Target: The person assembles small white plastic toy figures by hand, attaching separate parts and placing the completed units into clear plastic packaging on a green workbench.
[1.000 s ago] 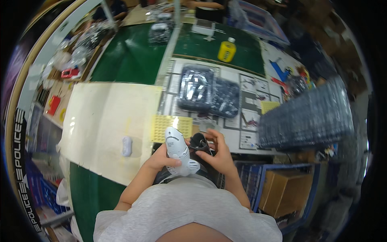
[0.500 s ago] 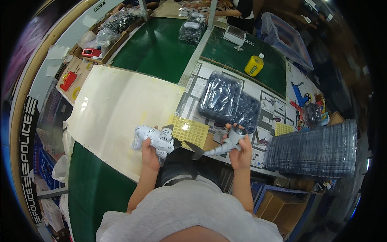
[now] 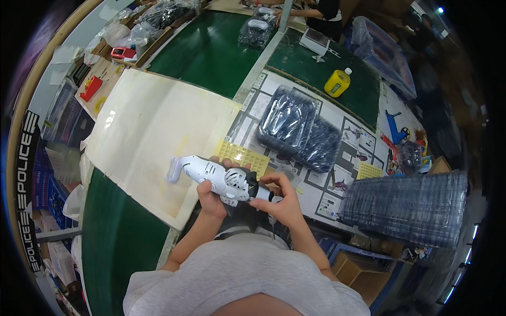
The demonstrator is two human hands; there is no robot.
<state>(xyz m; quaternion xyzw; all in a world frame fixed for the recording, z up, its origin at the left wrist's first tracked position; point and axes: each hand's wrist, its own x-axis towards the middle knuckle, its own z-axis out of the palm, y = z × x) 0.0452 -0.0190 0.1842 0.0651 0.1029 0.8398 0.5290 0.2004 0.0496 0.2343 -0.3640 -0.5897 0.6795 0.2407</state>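
Note:
A white plastic toy body [image 3: 208,171] with slotted, rounded panels is tilted across in front of me. My left hand [image 3: 212,200] is closed around it, thumb on the near side and fingers over the far side. At the dark rear end of the body, my right hand [image 3: 283,203] pinches the grey segmented tail piece [image 3: 259,194], its front against the body. Most of the tail is hidden by my right hand; I cannot tell whether the two parts are locked together. A pale oblong piece [image 3: 173,169] shows beside the body's front end, over the cream board.
The cream board [image 3: 158,116] covers the left bench. Yellow sticker sheets [image 3: 240,158], clear plastic packs [image 3: 287,118] and printed sheets lie ahead. Stacked clear trays [image 3: 403,208] stand at right. Beyond are a yellow bottle [image 3: 337,83], a scale [image 3: 315,41] and another person's arm [image 3: 303,13].
My right hand has brought the tail leftward to the body's rear end. The body has turned and moved slightly right. The pale oblong piece now shows apart from the body.

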